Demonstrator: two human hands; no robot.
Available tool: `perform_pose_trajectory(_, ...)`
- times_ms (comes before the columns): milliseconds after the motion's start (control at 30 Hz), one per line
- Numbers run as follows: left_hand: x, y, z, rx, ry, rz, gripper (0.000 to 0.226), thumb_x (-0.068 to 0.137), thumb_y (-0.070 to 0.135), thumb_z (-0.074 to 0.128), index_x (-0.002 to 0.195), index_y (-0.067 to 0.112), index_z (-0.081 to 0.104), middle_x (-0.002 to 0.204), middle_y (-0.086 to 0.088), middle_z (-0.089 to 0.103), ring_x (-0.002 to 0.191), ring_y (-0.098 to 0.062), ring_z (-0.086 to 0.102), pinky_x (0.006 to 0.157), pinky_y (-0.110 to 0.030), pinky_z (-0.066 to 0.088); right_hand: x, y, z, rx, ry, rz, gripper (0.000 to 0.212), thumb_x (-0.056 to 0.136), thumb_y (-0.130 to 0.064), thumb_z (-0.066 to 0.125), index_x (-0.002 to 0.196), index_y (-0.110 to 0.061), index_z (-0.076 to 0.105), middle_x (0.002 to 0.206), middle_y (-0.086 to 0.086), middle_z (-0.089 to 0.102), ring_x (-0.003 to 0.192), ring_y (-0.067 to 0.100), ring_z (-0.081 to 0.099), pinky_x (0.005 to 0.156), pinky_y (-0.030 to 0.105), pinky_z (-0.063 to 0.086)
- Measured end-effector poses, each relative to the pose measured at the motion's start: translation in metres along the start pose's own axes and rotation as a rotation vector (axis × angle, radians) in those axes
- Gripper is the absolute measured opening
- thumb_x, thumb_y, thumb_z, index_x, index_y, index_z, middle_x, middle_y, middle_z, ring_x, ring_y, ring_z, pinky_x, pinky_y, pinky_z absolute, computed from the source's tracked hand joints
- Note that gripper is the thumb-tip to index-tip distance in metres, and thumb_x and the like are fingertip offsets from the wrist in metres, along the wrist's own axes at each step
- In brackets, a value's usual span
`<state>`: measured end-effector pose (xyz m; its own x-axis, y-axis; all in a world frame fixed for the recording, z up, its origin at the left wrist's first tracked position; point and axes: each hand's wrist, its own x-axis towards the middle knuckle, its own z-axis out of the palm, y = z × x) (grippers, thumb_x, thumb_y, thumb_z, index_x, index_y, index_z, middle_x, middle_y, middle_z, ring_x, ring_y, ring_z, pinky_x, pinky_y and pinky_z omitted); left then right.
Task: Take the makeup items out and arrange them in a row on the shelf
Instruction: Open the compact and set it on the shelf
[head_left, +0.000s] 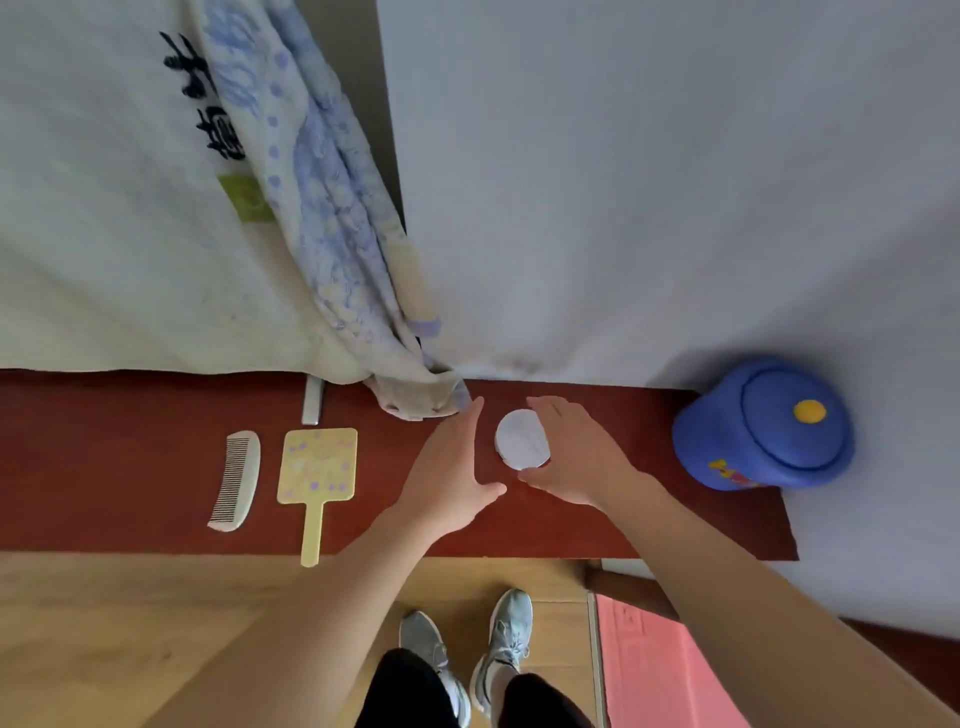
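Note:
A round white compact (521, 439) stands on the dark red shelf (130, 441). My right hand (576, 452) curls round its right side, thumb at the near edge and fingers at the far edge. My left hand (452, 473) lies open just left of the compact, fingers straight, not touching it. Further left on the shelf lie a yellow hand mirror (317, 475), its handle over the front edge, and a white comb (236, 480), side by side.
A blue lidded jar (763, 423) with a yellow knob stands at the shelf's right end. Towels (332, 218) hang down onto the shelf's back. A small white strip (312, 401) lies behind the mirror. Wooden floor, my shoes and a pink mat (660, 670) are below.

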<state>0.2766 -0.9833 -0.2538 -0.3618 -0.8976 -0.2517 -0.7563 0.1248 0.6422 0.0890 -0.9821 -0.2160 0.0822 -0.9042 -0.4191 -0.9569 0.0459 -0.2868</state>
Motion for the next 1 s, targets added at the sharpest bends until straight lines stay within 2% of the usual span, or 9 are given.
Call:
perform_pose_trajectory(233, 0.020, -0.009, 0.033, -0.070, 0.127, 0.069, 0.108, 0.072, 0.037, 0.086, 0.155, 0.019, 0.020, 0.149, 0.004, 0.045, 0.137, -0.014, 0.039, 0.113, -0.023, 0.027, 0.021, 0.012, 0.016, 0.000, 0.032, -0.110, 0.095, 0.076, -0.047, 0.074, 0.152, -0.022, 0.023, 0.152, -0.004, 0.038, 0.136, 0.019, 0.034, 0.111, 0.035, 0.036)
perform_pose_trajectory(400, 0.024, -0.016, 0.046, -0.103, 0.196, 0.126, 0.100, 0.069, 0.029, 0.087, 0.150, 0.017, 0.030, 0.136, 0.005, 0.055, 0.127, -0.018, 0.049, 0.108, -0.038, 0.041, 0.019, 0.013, 0.020, 0.088, 0.055, -0.097, 0.098, 0.073, -0.038, 0.078, 0.152, -0.022, 0.023, 0.146, -0.004, 0.043, 0.133, 0.016, 0.037, 0.106, 0.029, 0.035)
perform_pose_trajectory(633, 0.026, -0.017, 0.049, -0.122, 0.253, 0.149, 0.092, 0.066, 0.027, 0.088, 0.143, 0.013, 0.040, 0.125, 0.004, 0.060, 0.121, -0.020, 0.053, 0.109, -0.043, 0.040, 0.025, 0.019, 0.023, 0.077, 0.065, -0.089, 0.094, 0.065, -0.042, 0.079, 0.144, -0.023, 0.031, 0.131, -0.006, 0.053, 0.116, 0.013, 0.046, 0.089, 0.021, 0.036)
perform_pose_trajectory(833, 0.026, -0.019, 0.051, -0.126, 0.262, 0.168, 0.087, 0.066, 0.027, 0.087, 0.139, 0.013, 0.043, 0.125, 0.004, 0.060, 0.120, -0.019, 0.052, 0.110, -0.044, 0.040, 0.027, 0.019, 0.023, 0.065, 0.083, -0.099, 0.085, 0.063, -0.042, 0.079, 0.135, -0.023, 0.039, 0.116, -0.008, 0.056, 0.102, 0.011, 0.046, 0.080, 0.022, 0.035)
perform_pose_trajectory(933, 0.025, -0.020, 0.050, -0.128, 0.253, 0.190, 0.089, 0.070, 0.026, 0.086, 0.144, 0.012, 0.038, 0.132, 0.003, 0.059, 0.126, -0.018, 0.050, 0.114, -0.041, 0.036, 0.025, 0.015, 0.023, 0.049, 0.093, -0.083, 0.081, 0.066, -0.045, 0.078, 0.134, -0.022, 0.041, 0.118, -0.008, 0.057, 0.106, 0.016, 0.050, 0.081, 0.024, 0.037)
perform_pose_trajectory(1000, 0.022, -0.021, 0.048, -0.123, 0.262, 0.199, 0.090, 0.072, 0.027, 0.086, 0.146, 0.010, 0.037, 0.136, 0.000, 0.057, 0.129, -0.017, 0.049, 0.115, -0.039, 0.036, 0.023, 0.008, 0.024, 0.068, 0.112, -0.032, 0.084, 0.069, -0.051, 0.076, 0.138, -0.021, 0.040, 0.126, -0.007, 0.056, 0.114, 0.018, 0.051, 0.088, 0.026, 0.039)
